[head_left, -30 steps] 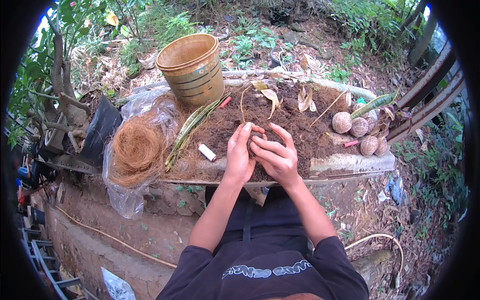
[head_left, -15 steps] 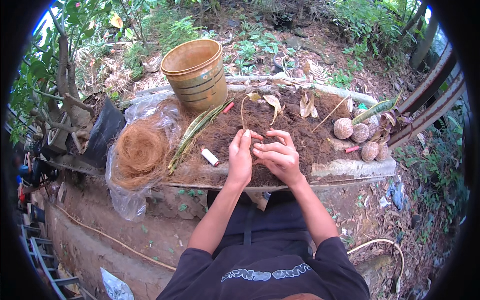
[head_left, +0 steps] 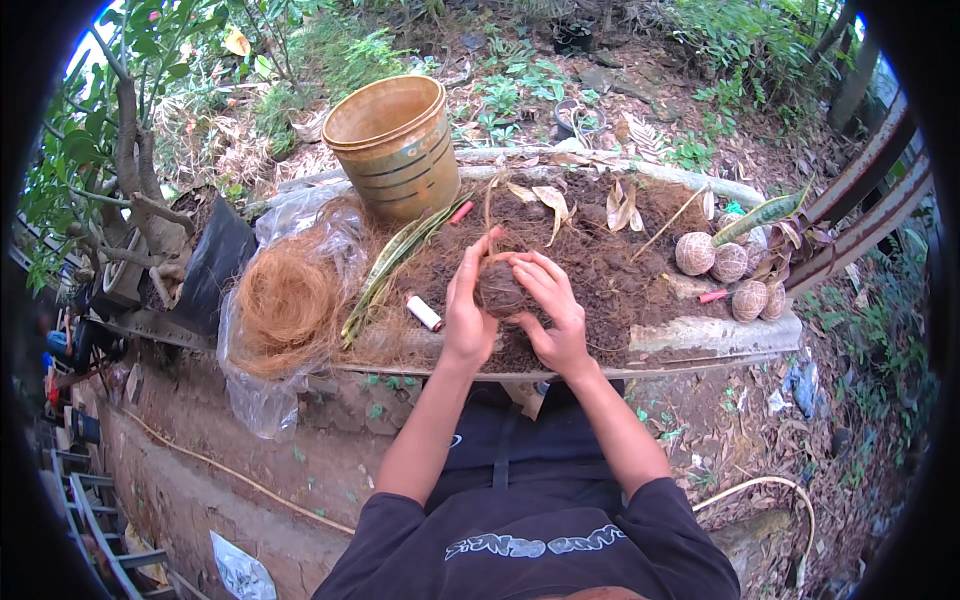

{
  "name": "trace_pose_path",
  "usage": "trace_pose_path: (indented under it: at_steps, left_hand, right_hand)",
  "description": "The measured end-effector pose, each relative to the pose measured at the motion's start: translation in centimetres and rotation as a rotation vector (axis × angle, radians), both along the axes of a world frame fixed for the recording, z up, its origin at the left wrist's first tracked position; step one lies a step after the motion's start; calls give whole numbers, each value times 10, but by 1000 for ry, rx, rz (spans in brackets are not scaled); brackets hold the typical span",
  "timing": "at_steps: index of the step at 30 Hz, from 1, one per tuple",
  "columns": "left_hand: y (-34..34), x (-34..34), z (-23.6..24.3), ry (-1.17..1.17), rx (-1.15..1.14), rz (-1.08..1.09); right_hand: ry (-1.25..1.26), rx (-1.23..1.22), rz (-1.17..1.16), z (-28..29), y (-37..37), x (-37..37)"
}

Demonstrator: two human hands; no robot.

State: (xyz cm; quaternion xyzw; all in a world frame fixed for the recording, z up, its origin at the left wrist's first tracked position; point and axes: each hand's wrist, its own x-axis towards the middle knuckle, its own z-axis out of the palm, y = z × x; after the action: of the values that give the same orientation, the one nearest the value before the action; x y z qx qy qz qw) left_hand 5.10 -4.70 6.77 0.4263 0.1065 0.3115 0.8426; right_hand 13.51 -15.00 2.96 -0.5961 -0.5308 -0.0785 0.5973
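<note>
Between my left hand [head_left: 468,305] and my right hand [head_left: 550,310] is a round, dark brown ball of soil and fibre [head_left: 501,290], with the fingers of both hands wrapped round it. It is over a mound of dark soil [head_left: 615,280]. To the left are a white thread spool [head_left: 423,312], long variegated leaves [head_left: 390,270] and a nest of coconut fibre [head_left: 285,310] on plastic. Several pale, thread-wrapped balls [head_left: 728,262] lie at the right, a leaf sticking up from among them. A thin stick [head_left: 488,200] stands behind my hands.
A yellowish bucket [head_left: 395,155] stands at the back left of the slab [head_left: 715,340]. A potted shrub [head_left: 150,230] is at the left, rusty rails [head_left: 860,210] at the right. Pink rolls [head_left: 714,296] lie on the slab. Below are a pale hose [head_left: 785,485] and a plastic bag [head_left: 240,565].
My fingers have shifted round the bundle; my right hand has turned, and the dark ball that was mostly hidden now shows clearly between my palms.
</note>
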Motion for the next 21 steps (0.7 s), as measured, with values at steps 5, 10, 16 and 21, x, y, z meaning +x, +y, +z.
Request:
trace_pose_path:
  at_steps: [5,10,16,21]
  left_hand:
    - [15,1,-27,112,-224,17]
    - [6,5,-28,169,-53,119]
    - [23,0,-43,53,76,129]
    - [32,-3,-44,229,372,197]
  right_hand:
    - [-128,-208,-79,8,1,-8]
    - [-172,-127,-229,-2,4,-11]
    - [-180,-196,-166,13,-1,-12]
    - [226,-334,-302,22,-19,25]
